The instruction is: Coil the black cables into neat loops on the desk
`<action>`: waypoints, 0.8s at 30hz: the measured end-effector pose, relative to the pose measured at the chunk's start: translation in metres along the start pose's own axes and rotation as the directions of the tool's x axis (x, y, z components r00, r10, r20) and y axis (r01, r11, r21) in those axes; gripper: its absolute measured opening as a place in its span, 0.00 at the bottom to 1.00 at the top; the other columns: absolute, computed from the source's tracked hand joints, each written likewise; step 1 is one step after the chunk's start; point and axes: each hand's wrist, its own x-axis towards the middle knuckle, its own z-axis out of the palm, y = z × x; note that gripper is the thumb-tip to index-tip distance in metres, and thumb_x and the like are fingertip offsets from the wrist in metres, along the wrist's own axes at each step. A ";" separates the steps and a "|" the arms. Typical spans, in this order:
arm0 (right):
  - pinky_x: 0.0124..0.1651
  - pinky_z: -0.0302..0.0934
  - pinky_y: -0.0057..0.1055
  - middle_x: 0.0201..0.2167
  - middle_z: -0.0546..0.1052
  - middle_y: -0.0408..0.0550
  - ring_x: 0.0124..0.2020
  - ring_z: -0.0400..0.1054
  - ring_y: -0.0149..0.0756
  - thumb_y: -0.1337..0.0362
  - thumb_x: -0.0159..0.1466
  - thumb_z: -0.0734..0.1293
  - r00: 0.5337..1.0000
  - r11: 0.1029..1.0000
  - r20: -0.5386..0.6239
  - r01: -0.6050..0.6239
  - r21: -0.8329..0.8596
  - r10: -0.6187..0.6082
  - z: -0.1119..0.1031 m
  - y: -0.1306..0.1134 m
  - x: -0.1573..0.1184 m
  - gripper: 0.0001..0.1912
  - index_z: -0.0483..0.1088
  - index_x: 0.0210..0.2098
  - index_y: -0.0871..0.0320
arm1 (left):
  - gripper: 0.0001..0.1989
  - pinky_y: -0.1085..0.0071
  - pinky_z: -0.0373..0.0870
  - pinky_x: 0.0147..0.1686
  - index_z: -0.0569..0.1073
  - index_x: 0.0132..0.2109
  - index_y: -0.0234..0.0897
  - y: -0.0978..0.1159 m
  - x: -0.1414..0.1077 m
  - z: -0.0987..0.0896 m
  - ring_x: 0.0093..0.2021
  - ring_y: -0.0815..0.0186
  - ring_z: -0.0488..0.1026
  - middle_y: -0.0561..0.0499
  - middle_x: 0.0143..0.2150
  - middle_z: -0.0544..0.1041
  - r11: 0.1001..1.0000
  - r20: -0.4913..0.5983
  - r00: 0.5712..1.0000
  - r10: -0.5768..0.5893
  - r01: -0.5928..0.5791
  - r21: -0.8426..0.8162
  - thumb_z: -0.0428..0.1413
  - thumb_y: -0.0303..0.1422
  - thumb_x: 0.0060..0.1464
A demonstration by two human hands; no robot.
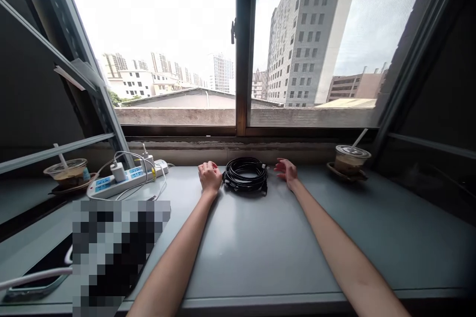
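A coiled black cable (246, 183) lies on the grey table (253, 247), with its connector ends at the right side of the coil. Just left of the coil is my left hand (209, 177), fingers curled inward; whether anything is inside them is hidden. On the other side, a small gap from the coil, my right hand (286, 172) rests with its fingers apart and nothing in them.
A white power strip (128, 178) with plugs and loose white cables sits at the left. Lidded drink cups stand at far left (67, 173) and right (351, 160). A blurred patch covers the lower left, beside a phone-like object. A window is behind the table.
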 end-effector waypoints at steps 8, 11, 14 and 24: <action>0.22 0.58 0.26 0.41 0.73 0.56 0.38 0.69 0.39 0.50 0.61 0.43 0.996 0.890 0.083 -0.051 0.453 0.015 -0.020 0.003 0.001 0.32 0.64 0.50 0.61 | 0.09 0.61 0.62 0.47 0.69 0.35 0.36 0.000 0.000 0.001 0.47 0.55 0.63 0.43 0.40 0.68 1.000 0.030 0.999 0.018 -0.018 0.003 0.46 0.25 0.50; 0.16 0.47 0.23 0.35 0.73 0.54 0.27 0.65 0.35 0.46 0.59 0.44 0.993 0.849 0.119 -0.083 0.521 0.024 -0.017 0.003 0.000 0.32 0.67 0.46 0.58 | 0.08 0.63 0.63 0.46 0.69 0.35 0.37 0.001 0.000 0.001 0.47 0.55 0.63 0.43 0.39 0.68 0.999 0.047 0.998 0.034 -0.035 0.011 0.46 0.25 0.50; 0.15 0.40 0.22 0.32 0.72 0.52 0.21 0.58 0.31 0.46 0.58 0.45 0.990 0.806 0.138 -0.108 0.582 0.033 -0.017 0.003 0.000 0.31 0.67 0.44 0.57 | 0.08 0.64 0.63 0.46 0.69 0.35 0.36 0.000 -0.001 0.002 0.47 0.56 0.63 0.43 0.40 0.67 0.999 0.054 0.997 0.049 -0.050 0.019 0.46 0.26 0.51; 0.15 0.34 0.22 0.28 0.71 0.50 0.18 0.52 0.29 0.48 0.58 0.49 0.974 0.657 0.217 -0.202 0.726 0.059 -0.017 0.001 -0.004 0.25 0.67 0.38 0.58 | 0.08 0.65 0.63 0.44 0.69 0.34 0.36 -0.001 -0.002 0.004 0.46 0.57 0.63 0.44 0.40 0.67 0.997 0.061 0.996 0.071 -0.074 0.035 0.46 0.25 0.51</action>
